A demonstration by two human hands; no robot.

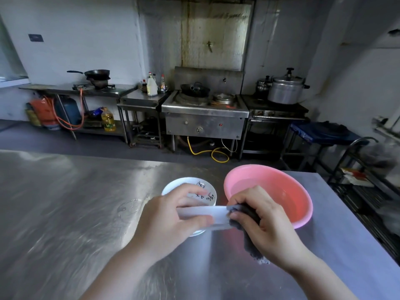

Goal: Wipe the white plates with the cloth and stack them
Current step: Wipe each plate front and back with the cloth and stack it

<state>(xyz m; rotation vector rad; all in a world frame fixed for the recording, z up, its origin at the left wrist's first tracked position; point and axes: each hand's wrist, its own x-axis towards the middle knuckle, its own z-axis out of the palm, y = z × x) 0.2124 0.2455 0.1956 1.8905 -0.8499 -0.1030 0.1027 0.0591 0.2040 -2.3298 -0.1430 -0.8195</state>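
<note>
Left hand (171,215) is gripping a white plate (203,215) edge-on above the tabletop (65,202); right hand (264,224) is clutching a grey cloth (249,230) against its rim, beside the pink basin (281,191).

White walls (86,40), grey floor (65,141); steel stove (205,113) against stained back wall, steel bench (65,202) in front, wire rack (368,180) right.

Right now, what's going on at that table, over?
Left hand holds a white plate on edge. Right hand rubs it with the dark cloth. Pink basin close right, nothing blocking.
</note>
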